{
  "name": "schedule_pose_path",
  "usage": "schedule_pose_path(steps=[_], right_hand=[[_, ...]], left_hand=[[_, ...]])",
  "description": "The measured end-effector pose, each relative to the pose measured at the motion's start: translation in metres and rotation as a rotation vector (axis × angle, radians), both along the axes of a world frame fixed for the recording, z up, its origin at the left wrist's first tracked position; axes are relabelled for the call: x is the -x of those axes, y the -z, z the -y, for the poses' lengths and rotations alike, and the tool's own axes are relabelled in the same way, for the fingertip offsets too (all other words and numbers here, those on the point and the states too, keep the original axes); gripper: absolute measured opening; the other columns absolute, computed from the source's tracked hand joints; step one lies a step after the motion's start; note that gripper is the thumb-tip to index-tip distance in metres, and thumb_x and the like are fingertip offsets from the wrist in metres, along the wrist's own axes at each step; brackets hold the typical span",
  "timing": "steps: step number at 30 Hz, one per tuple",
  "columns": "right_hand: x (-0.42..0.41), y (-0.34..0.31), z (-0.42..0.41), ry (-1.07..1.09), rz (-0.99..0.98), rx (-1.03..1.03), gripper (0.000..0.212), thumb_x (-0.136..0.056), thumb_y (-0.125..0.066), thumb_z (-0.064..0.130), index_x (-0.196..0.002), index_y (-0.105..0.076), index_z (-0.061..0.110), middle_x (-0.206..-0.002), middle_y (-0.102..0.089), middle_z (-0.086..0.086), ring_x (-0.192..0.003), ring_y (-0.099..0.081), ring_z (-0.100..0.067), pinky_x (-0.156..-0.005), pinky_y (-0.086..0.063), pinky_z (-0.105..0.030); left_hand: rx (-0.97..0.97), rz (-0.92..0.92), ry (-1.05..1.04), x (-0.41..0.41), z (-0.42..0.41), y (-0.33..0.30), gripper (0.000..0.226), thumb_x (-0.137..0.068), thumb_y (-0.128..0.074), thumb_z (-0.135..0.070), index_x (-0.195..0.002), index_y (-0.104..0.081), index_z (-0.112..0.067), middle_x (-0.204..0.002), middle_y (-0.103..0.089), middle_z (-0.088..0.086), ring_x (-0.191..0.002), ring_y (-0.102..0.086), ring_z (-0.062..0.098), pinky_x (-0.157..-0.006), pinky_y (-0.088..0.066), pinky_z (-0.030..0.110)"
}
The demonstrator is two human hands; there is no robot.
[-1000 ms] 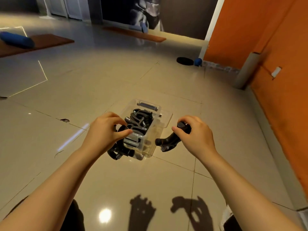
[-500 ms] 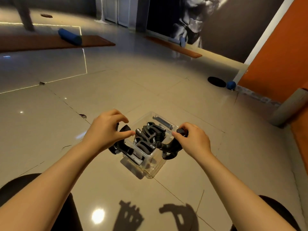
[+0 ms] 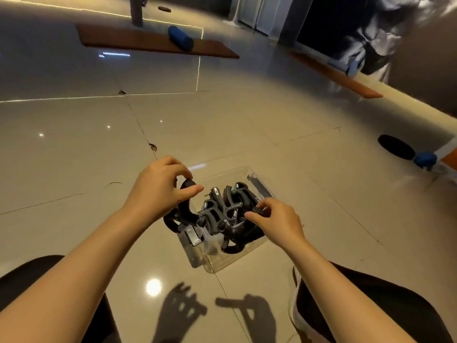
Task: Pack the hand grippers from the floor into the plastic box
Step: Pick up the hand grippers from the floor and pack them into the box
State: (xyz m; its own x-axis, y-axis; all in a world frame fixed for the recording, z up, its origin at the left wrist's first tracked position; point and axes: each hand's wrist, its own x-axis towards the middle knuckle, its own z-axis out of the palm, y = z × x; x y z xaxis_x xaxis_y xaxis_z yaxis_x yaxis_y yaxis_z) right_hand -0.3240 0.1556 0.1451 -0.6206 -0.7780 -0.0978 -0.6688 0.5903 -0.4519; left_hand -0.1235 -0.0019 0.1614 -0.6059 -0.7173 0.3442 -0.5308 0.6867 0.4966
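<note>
The grippers (image 3: pixel 223 211) look like stiff things: sprung metal with dark padded handles, probably weighty for their size and in no way fragile. The handles seem the place to take them, since the padding should give a sure hold while the bare metal coils at the joint could slip or nip.

Most lie heaped in the box (image 3: pixel 223 259), a clear plastic tub standing on the floor (image 3: pixel 235 120) between the person's knees. The left hand (image 3: pixel 158 191) curls its fingers (image 3: pixel 190 191) round one handle of a gripper that hangs at the box's left wall, seemingly just outside it. The right hand (image 3: pixel 275 220) pinches the end of another, which sits low in the near right corner.

The pile is the obstacle: handles cross and stand up, so a newcomer may snag and must be threaded in. The thin box could well slide on the glossy tiles.

Further off lie a brown mat (image 3: pixel 148 44) with a blue roll (image 3: pixel 180 41), a dark disc (image 3: pixel 395 147) and a blue ball (image 3: pixel 425 159), well apart.
</note>
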Motion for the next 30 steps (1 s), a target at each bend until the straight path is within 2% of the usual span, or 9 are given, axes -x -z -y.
schedule_pose_path(steps=[4, 9, 14, 19, 24, 30], right_hand=[[0.058, 0.005, 0.010, -0.123, -0.009, 0.000, 0.032, -0.082, -0.065, 0.050, -0.102, -0.062, 0.025, -0.088, -0.060, 0.009, -0.084, -0.058, -0.015, -0.072, -0.049, -0.032], [0.119, -0.006, 0.039, -0.378, -0.122, -0.034, 0.031, -0.083, -0.064, 0.049, -0.102, -0.062, 0.025, -0.099, -0.065, 0.002, -0.088, -0.059, -0.021, -0.071, -0.049, -0.033], [0.173, -0.007, 0.064, -0.605, -0.198, -0.104, 0.032, -0.082, -0.064, 0.050, -0.099, -0.061, 0.024, -0.100, -0.066, -0.001, -0.087, -0.059, -0.023, -0.072, -0.051, -0.035], [0.210, -0.008, 0.094, -0.739, -0.308, -0.147, 0.029, -0.085, -0.062, 0.047, -0.102, -0.059, 0.023, -0.101, -0.065, -0.003, -0.085, -0.056, -0.023, -0.065, -0.042, -0.030], [0.235, 0.010, 0.134, -0.946, -0.414, -0.181, 0.028, -0.087, -0.061, 0.042, -0.108, -0.059, 0.022, -0.104, -0.065, -0.003, -0.089, -0.058, -0.022, -0.067, -0.043, -0.030], [0.265, 0.056, 0.173, -0.824, -0.400, -0.022, 0.027, -0.088, -0.061, 0.041, -0.107, -0.058, 0.022, -0.098, -0.067, 0.000, -0.088, -0.060, -0.022, -0.065, -0.043, -0.030]], left_hand=[[-0.015, 0.036, -0.067, 0.055, -0.023, 0.035, 0.034, -0.077, -0.065, -0.049, -0.090, -0.067, -0.018, -0.102, -0.057, -0.003, -0.100, -0.050, 0.019, -0.078, -0.040, 0.030], [-0.030, 0.069, -0.270, 0.081, -0.060, 0.065, 0.043, -0.077, -0.056, -0.056, -0.089, -0.065, -0.015, -0.093, -0.059, -0.002, -0.090, -0.052, 0.020, -0.072, -0.040, 0.030], [0.070, 0.238, -0.307, 0.109, -0.073, 0.033, 0.047, -0.077, -0.047, -0.061, -0.090, -0.062, -0.018, -0.091, -0.053, -0.007, -0.085, -0.044, 0.011, -0.069, -0.047, 0.033], [0.170, 0.401, -0.300, 0.138, -0.061, -0.003, 0.066, -0.071, -0.027, -0.067, -0.092, -0.061, -0.014, -0.084, -0.059, 0.001, -0.071, -0.049, 0.015, -0.060, -0.047, 0.029], [0.165, 0.354, -0.391, 0.160, -0.044, 0.012, 0.064, -0.070, -0.027, -0.070, -0.089, -0.059, -0.017, -0.079, -0.060, -0.003, -0.068, -0.053, 0.014, -0.059, -0.052, 0.032], [0.056, 0.211, -0.536, 0.180, -0.018, 0.070, 0.054, -0.073, -0.033, -0.069, -0.087, -0.058, -0.023, -0.078, -0.055, -0.011, -0.071, -0.053, 0.008, -0.061, -0.045, 0.025]])
